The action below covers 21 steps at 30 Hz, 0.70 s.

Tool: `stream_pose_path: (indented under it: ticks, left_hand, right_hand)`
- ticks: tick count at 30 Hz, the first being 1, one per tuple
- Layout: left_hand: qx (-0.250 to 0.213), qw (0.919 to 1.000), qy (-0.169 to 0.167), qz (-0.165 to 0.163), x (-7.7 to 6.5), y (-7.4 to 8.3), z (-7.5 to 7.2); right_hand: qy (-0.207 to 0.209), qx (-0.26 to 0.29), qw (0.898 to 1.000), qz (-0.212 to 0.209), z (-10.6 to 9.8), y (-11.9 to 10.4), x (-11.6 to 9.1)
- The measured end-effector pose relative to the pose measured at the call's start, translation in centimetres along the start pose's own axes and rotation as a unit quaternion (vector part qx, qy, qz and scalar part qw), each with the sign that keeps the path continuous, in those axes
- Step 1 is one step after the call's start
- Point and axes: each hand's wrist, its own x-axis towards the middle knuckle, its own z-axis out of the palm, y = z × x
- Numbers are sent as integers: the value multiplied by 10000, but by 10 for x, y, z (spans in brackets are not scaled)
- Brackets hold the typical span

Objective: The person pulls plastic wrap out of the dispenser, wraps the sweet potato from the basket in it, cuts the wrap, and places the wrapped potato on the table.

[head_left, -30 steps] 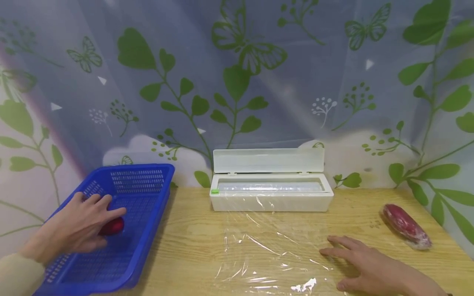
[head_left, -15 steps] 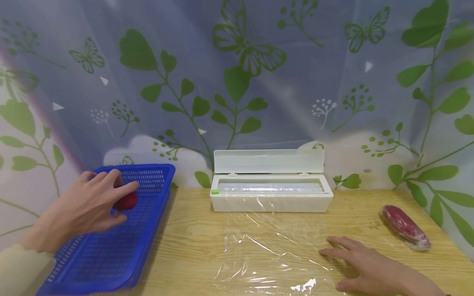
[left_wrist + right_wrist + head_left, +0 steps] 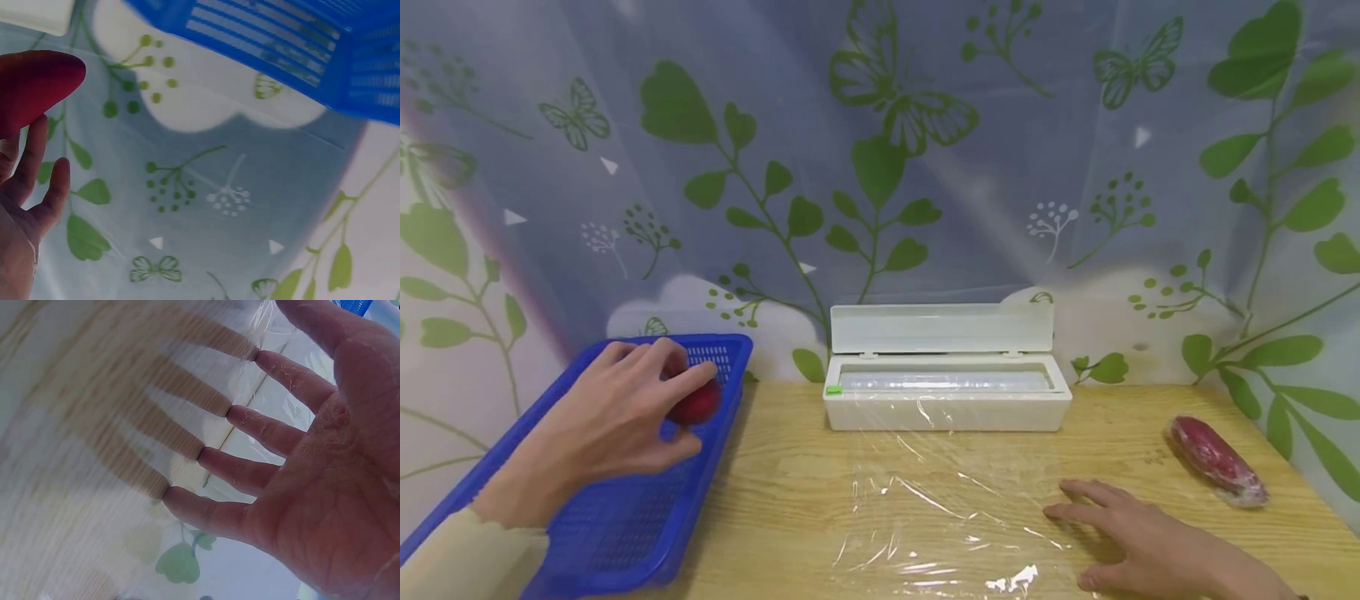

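Observation:
My left hand (image 3: 625, 408) holds a smooth dark-red oblong vegetable (image 3: 696, 402) above the blue basket, near its right rim. Its rounded, tapering end shows in the left wrist view, where the red vegetable (image 3: 40, 84) is held in the fingers; the rest is hidden or out of frame. A sheet of clear cling film (image 3: 925, 500) lies across the table, drawn from a white dispenser box (image 3: 947, 412) with its lid raised. My right hand (image 3: 1157, 533) has its fingers spread, fingertips resting on the table at the film's right edge; these straight fingers (image 3: 240, 472) also show in the right wrist view.
The blue basket (image 3: 666, 546) stands at the left of the wooden table (image 3: 782, 500). A similar red vegetable wrapped in film (image 3: 1217, 454) lies at the right. A patterned curtain (image 3: 1000, 167) hangs close behind the dispenser.
My left hand has lifted the red vegetable from inside the basket and carried it to the right, toward the basket's right rim. The right hand stays in place.

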Motion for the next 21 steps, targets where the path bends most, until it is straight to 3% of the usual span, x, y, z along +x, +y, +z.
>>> stream_pose_path:
  ticks: [7,21]
  left_hand:
    - [-271,9991,324,63,13,17,-1]
    - [-556,9964,639,-8,35,47,-8]
  right_hand:
    - [-99,150,9998,23,2,3,-1]
    - [-107,132,9999,-7,1,3,0]
